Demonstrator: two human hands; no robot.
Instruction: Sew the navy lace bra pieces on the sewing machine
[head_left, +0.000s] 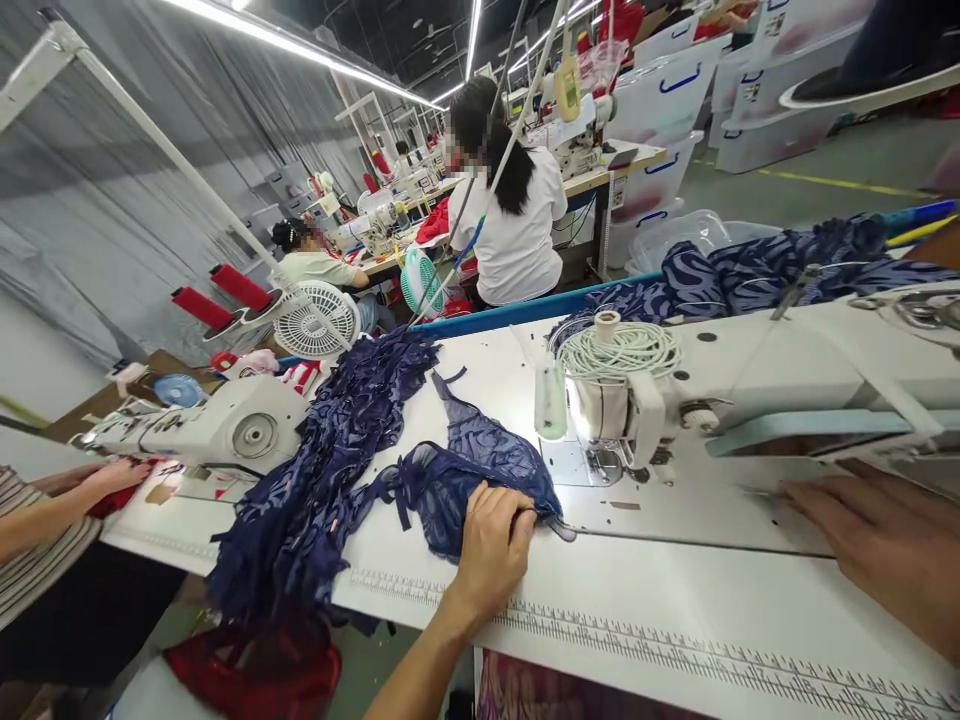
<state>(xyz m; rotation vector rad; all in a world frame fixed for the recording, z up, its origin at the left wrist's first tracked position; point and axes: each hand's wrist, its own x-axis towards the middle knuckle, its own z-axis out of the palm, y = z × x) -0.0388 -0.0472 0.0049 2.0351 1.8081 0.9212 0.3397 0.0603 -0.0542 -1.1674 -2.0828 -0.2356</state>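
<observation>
My left hand (491, 545) is closed on the lower edge of a sheer navy bra (487, 445), thumb and fingers pinched at the cup near the table's front. The bra lies spread on the white sewing table (600, 580), its straps trailing left. My right hand (885, 540) reaches in from the right edge, beside and partly under the arm of the sewing machine (810, 350). A thin grey tip shows at its fingertips; blur and the machine hide what it belongs to. The needle area (604, 465) stands just right of the bra.
A long heap of navy pieces (322, 480) hangs over the table's left side. Patterned navy bundles (750, 270) lie behind the machine. At left, a co-worker's hands (124, 480) handle red fabric by another machine (217, 425). A printed ruler (637, 640) runs along the front edge.
</observation>
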